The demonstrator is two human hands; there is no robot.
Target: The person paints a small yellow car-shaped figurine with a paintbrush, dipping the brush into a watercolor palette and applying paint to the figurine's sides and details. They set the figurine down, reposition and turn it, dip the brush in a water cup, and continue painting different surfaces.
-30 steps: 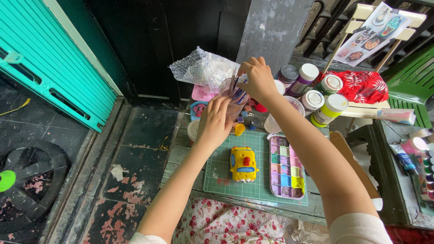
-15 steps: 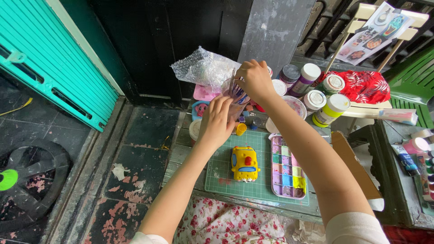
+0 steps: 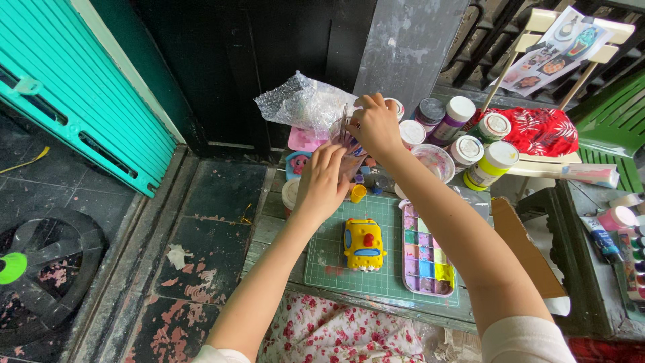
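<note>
Left hand (image 3: 324, 180) is laid against the side of a clear cup (image 3: 348, 151) at the back of the tabletop (image 3: 272, 225), fingers curled around it. Right hand (image 3: 376, 124) is held above the cup's mouth, fingertips pinched narrow on thin brush handles (image 3: 345, 121) that stand in the cup. How firmly they are gripped cannot be told.

A crumpled clear bag (image 3: 302, 104) lies just behind the cup, over a pink flat piece (image 3: 304, 140). To the right, paint bottles are clustered: one purple with a white cap (image 3: 454, 117), one yellow with a white cap (image 3: 492, 165), others seen only by round lids. A white bowl (image 3: 433, 161) sits among them. A small yellow cap (image 3: 358, 193) lies just beside the cup.

A green cutting mat (image 3: 390, 269) is spread near the front edge. On it a yellow toy car (image 3: 363, 243) with a red spot and blue panels is set, and beside it a long palette (image 3: 426, 259) of many-coloured wells. A red patterned cloth (image 3: 537, 131) is bundled at far right. A printed sheet (image 3: 557, 50) of small pictures is propped on a wooden easel above.
</note>
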